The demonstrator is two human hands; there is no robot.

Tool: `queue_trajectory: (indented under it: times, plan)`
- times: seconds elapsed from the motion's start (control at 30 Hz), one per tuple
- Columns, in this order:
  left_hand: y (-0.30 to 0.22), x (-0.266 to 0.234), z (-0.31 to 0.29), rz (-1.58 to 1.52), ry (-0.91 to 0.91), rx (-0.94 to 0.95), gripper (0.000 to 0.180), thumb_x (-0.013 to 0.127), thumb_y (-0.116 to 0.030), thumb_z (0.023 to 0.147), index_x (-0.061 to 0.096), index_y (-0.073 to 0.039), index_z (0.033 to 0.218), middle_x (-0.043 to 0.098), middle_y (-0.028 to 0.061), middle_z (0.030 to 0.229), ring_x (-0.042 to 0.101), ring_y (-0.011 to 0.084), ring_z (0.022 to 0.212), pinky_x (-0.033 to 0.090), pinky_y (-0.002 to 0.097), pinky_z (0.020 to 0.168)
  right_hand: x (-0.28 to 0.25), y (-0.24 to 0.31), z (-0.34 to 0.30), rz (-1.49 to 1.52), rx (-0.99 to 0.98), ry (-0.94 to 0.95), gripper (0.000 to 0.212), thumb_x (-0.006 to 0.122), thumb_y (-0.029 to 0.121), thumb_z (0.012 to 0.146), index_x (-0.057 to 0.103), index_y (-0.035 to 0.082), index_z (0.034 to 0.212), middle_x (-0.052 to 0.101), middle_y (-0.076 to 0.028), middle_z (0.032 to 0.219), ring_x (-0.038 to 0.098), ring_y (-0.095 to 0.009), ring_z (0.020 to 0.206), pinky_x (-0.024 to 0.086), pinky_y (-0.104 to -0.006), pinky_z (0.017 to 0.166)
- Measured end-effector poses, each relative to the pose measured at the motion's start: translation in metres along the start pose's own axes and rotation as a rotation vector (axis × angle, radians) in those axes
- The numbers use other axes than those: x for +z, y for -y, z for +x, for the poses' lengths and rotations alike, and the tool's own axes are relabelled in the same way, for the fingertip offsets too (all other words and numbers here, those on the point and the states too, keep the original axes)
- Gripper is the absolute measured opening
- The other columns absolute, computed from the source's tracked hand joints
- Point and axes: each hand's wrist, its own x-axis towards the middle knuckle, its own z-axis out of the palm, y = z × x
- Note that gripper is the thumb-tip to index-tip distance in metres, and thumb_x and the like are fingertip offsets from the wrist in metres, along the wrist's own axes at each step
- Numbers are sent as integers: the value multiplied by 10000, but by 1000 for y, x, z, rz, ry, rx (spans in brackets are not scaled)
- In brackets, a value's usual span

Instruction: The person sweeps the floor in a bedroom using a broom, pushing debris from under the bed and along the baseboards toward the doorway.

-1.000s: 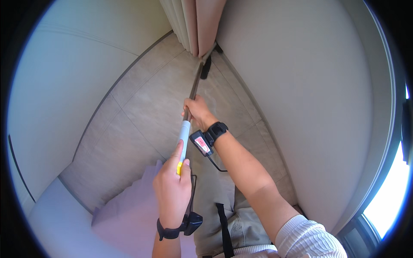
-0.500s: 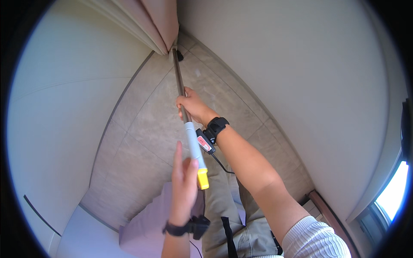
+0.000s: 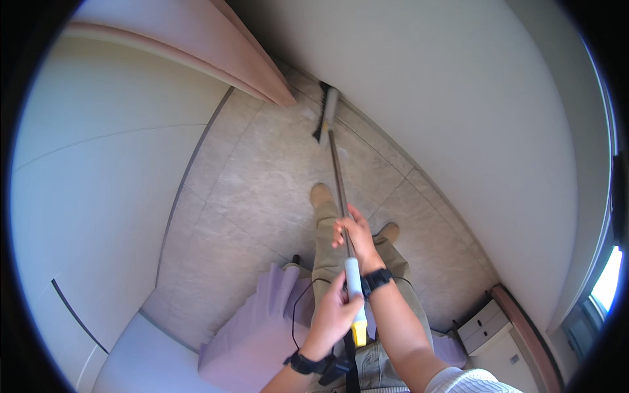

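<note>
A broom [image 3: 337, 167] with a thin brown pole runs from the far wall back toward my body. Its grey head with dark bristles [image 3: 322, 114] rests on the floor beside the right-hand wall. My right hand [image 3: 358, 239] is wrapped round the lower pole, just ahead of the pale grip. Closer to me, my left hand [image 3: 337, 313] closes on the pale grip [image 3: 354, 278], which ends in a yellow cap [image 3: 359, 333]. Part of the left fingers is hidden behind the hand.
Grey floor tiles [image 3: 262, 170] lie between white panels [image 3: 111, 183] on the left and a pale wall [image 3: 445, 85] on the right. A pink curtain [image 3: 262, 72] hangs at the far end. Lilac cloth [image 3: 262, 327] and a small white drawer unit [image 3: 483, 326] are near me.
The broom head has come out from beside the curtain and swung right toward the wall. Both hands moved nearer my body; my left hand, open before, has taken hold of the grip.
</note>
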Motion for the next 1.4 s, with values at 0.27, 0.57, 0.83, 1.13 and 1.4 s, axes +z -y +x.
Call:
queue_trajectory:
  times: [0.27,0.57,0.83,1.13,1.4]
  plan:
    - [15,-39,-5,246,-107,106,257,511,-173,907,529,-19,1112,579,6,698,526,59,569,422,211,556,-1,-8,-49,-175,140,137,768,475,22,804,29,44,1428,517,-43,677,494,-131,448,430,-266,403]
    - [-133,-108,219,330,-382,293,423,622,-388,823,544,-17,1011,575,48,812,554,117,677,462,265,609,43,2,0,-547,32,467,759,495,29,797,64,13,1422,512,-47,677,514,-128,472,438,-267,443]
    - [-47,-108,253,195,-243,8,398,565,-338,842,486,28,977,579,143,773,619,276,719,509,372,607,17,26,13,-622,-20,505,703,490,32,797,147,23,1411,520,-55,663,516,-133,483,446,-273,462]
    - [-93,-85,274,-120,-435,-29,303,451,-251,875,444,47,822,463,109,573,556,263,476,447,393,390,14,65,15,-916,170,538,684,514,135,855,118,57,1408,554,-75,740,590,-147,551,480,-262,485]
    - [-95,-78,298,219,-546,-1,288,447,-205,855,528,46,740,556,152,553,601,270,479,447,381,379,-13,44,-113,-638,190,148,305,518,141,898,394,23,1150,410,15,600,396,-56,416,318,-221,365]
